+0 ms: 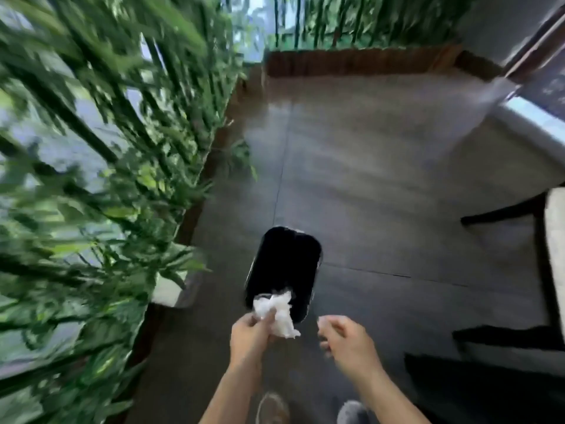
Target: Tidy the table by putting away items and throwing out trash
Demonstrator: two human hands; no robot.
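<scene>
Left hand (pixel 249 333) grips one crumpled tissue (pixel 276 312) over one black bin (pixel 284 264); right hand (pixel 344 336) loosely curled, empty.

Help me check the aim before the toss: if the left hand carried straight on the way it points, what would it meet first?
Most likely the open black bin: the left hand, gripping crumpled white tissue, points up-frame at its near rim. Height above it is unclear.

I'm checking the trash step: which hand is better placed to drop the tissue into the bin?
Left. The left hand already pinches the crumpled white tissue right at the near rim of the black bin. The right hand is loosely curled beside the bin and seems empty.
</scene>
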